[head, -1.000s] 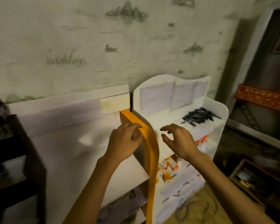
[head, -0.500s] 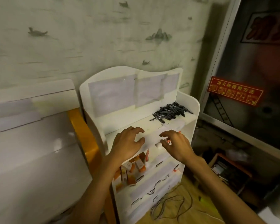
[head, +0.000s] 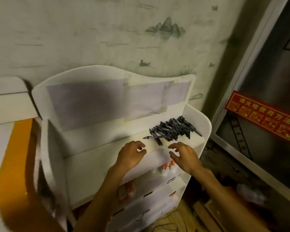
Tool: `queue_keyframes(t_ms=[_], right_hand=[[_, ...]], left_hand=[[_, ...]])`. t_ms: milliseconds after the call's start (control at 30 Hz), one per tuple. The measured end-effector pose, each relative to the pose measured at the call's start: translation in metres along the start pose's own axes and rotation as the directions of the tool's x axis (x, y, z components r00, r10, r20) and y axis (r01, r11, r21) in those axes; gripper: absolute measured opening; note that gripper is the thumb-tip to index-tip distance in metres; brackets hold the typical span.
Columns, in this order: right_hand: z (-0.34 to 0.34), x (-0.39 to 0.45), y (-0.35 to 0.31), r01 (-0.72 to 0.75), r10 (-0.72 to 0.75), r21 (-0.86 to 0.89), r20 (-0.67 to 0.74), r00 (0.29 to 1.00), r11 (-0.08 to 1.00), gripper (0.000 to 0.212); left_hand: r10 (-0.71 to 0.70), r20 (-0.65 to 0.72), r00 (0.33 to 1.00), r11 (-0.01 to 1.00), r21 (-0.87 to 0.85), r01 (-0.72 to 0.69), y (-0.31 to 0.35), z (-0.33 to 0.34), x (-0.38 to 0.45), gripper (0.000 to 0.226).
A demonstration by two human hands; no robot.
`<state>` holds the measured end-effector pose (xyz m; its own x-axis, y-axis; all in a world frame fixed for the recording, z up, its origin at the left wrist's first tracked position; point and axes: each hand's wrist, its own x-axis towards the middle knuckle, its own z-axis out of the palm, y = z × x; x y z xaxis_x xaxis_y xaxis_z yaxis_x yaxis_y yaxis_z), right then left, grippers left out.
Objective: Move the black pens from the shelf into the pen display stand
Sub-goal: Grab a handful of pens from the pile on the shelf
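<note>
A heap of black pens (head: pixel 173 128) lies at the right end of the top shelf of a white tiered display stand (head: pixel 206 124). One or two pens lie loose at the heap's near left edge. My left hand (head: pixel 131 155) hovers over the shelf's front lip, fingers loosely curled and holding nothing. My right hand (head: pixel 184 154) hovers beside it, just in front of the heap, fingers spread and bent, also holding nothing. Neither hand touches the pens.
Lower tiers of the stand hold small orange-and-white items (head: pixel 167 164) behind clear fronts. An orange-edged white unit (head: pixel 15 148) stands to the left. A glass-fronted cabinet with a red sign (head: pixel 261 114) is on the right. Cables (head: pixel 167 223) lie on the floor.
My view swung right from the orange-edged unit to the stand. Both hands moved with it, from the orange edge to the top shelf just in front of the pen heap.
</note>
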<state>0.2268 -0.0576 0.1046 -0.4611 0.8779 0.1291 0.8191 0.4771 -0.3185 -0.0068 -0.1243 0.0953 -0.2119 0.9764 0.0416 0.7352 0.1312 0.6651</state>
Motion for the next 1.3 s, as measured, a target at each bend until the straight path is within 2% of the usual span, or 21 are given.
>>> queue_keyframes(t_ms=[167,300,533,733,1033,1167,1300], right_hand=[[0.005,0.048,0.034,0.015,-0.015,0.035,0.021,1.000,0.999,0.033],[0.014,0.085,0.052,0.047,-0.050,0.062,0.042,0.998,0.997,0.037],[0.029,0.141,0.090,0.182,-0.193,0.116,0.090,0.977,0.976,0.024],[0.038,0.183,0.127,0.265,-0.287,0.183,0.106,0.952,0.947,0.021],[0.047,0.223,0.172,0.342,-0.386,0.280,0.118,0.915,0.897,0.030],[0.048,0.230,0.189,0.356,-0.404,0.300,0.111,0.908,0.885,0.029],[0.049,0.238,0.202,0.361,-0.408,0.317,0.095,0.908,0.877,0.029]], left_hand=[[-0.152,0.045,0.987,0.984,-0.081,0.155,-0.002,0.032,0.041,0.019],[-0.304,0.120,0.945,0.939,-0.129,0.318,-0.004,0.066,0.068,0.021],[-0.481,0.025,0.876,0.861,-0.175,0.478,0.000,0.109,0.112,0.014],[-0.639,-0.086,0.764,0.767,-0.142,0.625,0.015,0.137,0.154,0.028],[-0.708,-0.231,0.668,0.684,0.013,0.729,0.032,0.163,0.212,0.071],[-0.720,-0.202,0.664,0.666,0.069,0.742,0.031,0.167,0.221,0.072],[-0.702,-0.217,0.678,0.680,0.076,0.729,0.030,0.172,0.225,0.056]])
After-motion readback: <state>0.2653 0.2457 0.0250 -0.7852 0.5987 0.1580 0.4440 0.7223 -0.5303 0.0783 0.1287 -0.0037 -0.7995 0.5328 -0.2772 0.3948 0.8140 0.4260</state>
